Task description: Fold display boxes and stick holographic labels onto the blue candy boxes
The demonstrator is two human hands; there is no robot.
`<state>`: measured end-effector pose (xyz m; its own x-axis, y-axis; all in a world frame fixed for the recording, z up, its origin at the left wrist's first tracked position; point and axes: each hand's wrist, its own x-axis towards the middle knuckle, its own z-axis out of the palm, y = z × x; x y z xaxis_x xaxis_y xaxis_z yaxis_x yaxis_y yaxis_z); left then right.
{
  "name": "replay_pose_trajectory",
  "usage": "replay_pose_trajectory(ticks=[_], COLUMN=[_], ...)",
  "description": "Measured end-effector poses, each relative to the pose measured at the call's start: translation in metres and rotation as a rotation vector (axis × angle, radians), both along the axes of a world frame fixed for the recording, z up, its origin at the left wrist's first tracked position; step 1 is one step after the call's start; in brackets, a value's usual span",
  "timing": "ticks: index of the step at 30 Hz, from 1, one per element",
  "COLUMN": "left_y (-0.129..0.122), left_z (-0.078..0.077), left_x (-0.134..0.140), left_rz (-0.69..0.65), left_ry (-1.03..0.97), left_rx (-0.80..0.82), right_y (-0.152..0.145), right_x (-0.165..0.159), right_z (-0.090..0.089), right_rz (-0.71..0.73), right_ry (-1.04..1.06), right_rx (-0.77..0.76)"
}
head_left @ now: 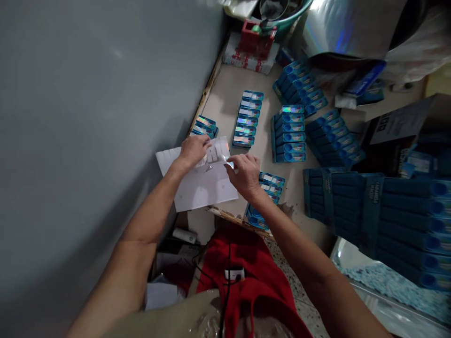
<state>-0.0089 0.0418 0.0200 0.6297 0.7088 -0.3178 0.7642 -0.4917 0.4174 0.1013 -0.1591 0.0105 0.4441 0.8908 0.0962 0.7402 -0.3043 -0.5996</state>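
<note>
A white sheet (pixel 207 188) with a strip of shiny holographic stickers along its top lies on the near left corner of the table. My left hand (pixel 193 151) is closed at the sheet's upper part, fingers bent over the sticker strip. At the sheet's right edge, my right hand (pixel 245 174) pinches thumb and forefinger together, with a small shiny piece, apparently a sticker, at the tips. Just beyond my left hand sit small blue boxes (pixel 205 124) bearing shiny labels. Another group of blue boxes (pixel 272 183) is partly hidden by my right forearm.
A row of labelled blue boxes (pixel 248 118) stands mid-table, with more stacks (pixel 289 136) to the right. Large blue packs (pixel 366 202) crowd the right side. A red tape dispenser (pixel 256 40) sits on a wrapped block at the back. The grey wall (pixel 105 94) borders the left.
</note>
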Motion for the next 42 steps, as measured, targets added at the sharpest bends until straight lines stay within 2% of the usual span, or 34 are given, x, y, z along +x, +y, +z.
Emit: replay_pose_trajectory(ticks=[2,4,6,7,9,12,14,15,17,20,24,28,31,33,37,42], left_y=[0.001,-0.011,-0.042,-0.066,-0.120,-0.196,-0.231,-0.243,-0.260,-0.274,-0.289,-0.301,-0.304,-0.303,-0.300,-0.300], left_z=[0.010,0.026,0.042,0.049,0.056,0.047,0.033,0.025,0.010,-0.005,-0.021,-0.044,-0.061,-0.070,-0.078,-0.075], left_x=[0.006,0.009,0.006,0.002,-0.010,-0.024,-0.024,-0.021,-0.012,0.001,0.007,0.006,0.004,0.006,0.013,0.019], left_rz=[0.025,0.080,0.168,0.221,0.314,0.478,0.645,0.734,0.862,0.909,0.883,0.968,0.944,0.913,0.891,0.915], left_ry=[-0.013,-0.106,-0.248,-0.319,-0.422,-0.498,-0.576,-0.625,-0.700,-0.689,-0.641,-0.642,-0.626,-0.628,-0.641,-0.611], left_rx=[0.110,0.214,0.225,0.173,-0.074,-0.797,-1.197,-1.312,-1.389,-1.307,-1.179,-0.985,-0.781,-0.707,-0.694,-0.720], right_y=[-0.010,-0.026,-0.045,-0.056,-0.078,-0.113,-0.135,-0.146,-0.166,-0.189,-0.205,-0.207,-0.204,-0.201,-0.194,-0.191], right_x=[0.000,0.001,0.002,0.003,0.004,0.004,0.003,0.001,0.000,0.001,0.006,0.005,0.000,-0.002,0.000,0.005], right_z=[0.010,0.022,0.033,0.039,0.050,0.064,0.071,0.073,0.074,0.066,0.039,0.007,-0.014,-0.024,-0.035,-0.039], right_rz=[-0.088,-0.205,-0.324,-0.371,-0.429,-0.492,-0.525,-0.537,-0.565,-0.679,-0.847,-0.841,-0.831,-0.830,-0.819,-0.804], right_ry=[0.179,0.429,0.673,0.768,0.902,1.020,1.075,1.100,1.134,1.140,1.146,1.107,1.010,0.905,0.744,0.727], right_rx=[0.019,0.042,0.059,0.063,0.061,0.020,-0.026,-0.048,-0.080,-0.084,-0.113,-0.140,-0.149,-0.169,-0.208,-0.211])
